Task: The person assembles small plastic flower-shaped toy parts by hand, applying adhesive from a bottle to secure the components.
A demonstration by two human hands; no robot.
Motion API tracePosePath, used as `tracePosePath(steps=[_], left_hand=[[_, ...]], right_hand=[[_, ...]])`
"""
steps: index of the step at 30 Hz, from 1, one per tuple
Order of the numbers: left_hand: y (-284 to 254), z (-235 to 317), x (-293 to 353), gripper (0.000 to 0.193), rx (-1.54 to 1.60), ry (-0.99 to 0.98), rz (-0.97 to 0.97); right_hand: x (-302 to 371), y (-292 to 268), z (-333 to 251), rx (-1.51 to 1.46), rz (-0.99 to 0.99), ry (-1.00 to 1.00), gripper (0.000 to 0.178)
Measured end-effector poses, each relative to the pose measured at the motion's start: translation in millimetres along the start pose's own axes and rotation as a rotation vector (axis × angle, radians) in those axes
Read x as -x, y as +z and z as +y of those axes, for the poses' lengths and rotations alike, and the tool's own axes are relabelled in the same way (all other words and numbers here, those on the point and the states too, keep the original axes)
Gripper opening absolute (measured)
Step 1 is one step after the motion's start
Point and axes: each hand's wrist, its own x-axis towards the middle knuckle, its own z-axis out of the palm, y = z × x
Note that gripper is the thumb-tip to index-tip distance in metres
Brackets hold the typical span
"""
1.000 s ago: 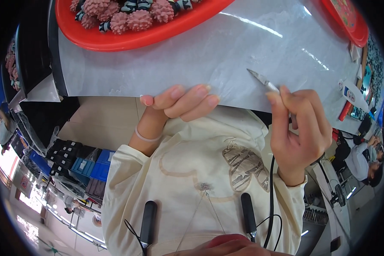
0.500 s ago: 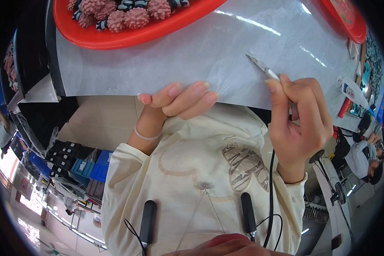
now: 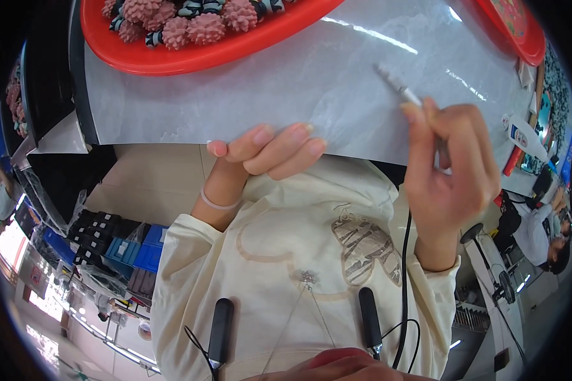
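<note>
In my right hand [image 3: 454,159] is a slim silver craft knife [image 3: 405,91], pinched between thumb and forefinger. Its blade points up and left over the grey tabletop [image 3: 254,95] and is smeared by motion. My left hand [image 3: 270,149] rests at the table's near edge, its fingers curled and close together. Whatever those fingers might hold is hidden or too small to see. The two hands are apart.
A red oval tray [image 3: 190,64] with pink pinecone-like pieces [image 3: 205,28] and black-and-white striped pieces [image 3: 189,9] sits far left. Another red tray [image 3: 532,47] is far right. A white bottle [image 3: 524,136] lies at the right edge, beside a red object [image 3: 513,160].
My right hand has moved slightly up and right with the craft knife, whose blade has blurred. My left hand stays nearly in place.
</note>
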Motion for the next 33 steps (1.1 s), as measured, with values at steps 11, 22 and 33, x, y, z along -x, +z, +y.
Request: tracePosePath(steps=[11, 22, 33], left_hand=[[0.4, -0.9, 1.1, 0.030, 0.014, 0.019, 0.027], [0.8, 1.0, -4.6, 0.023, 0.034, 0.004, 0.015], [-1.4, 0.0, -5.0, 0.023, 0.044, 0.016, -0.008]], right_hand=[[6.1, -6.1, -1.7, -0.044, -0.025, 0.058, 0.014], [6.6, -5.0, 0.7, -0.039, -0.046, 0.046, 0.014], [3.3, -1.1, 0.4, -0.037, -0.007, 0.030, 0.014]])
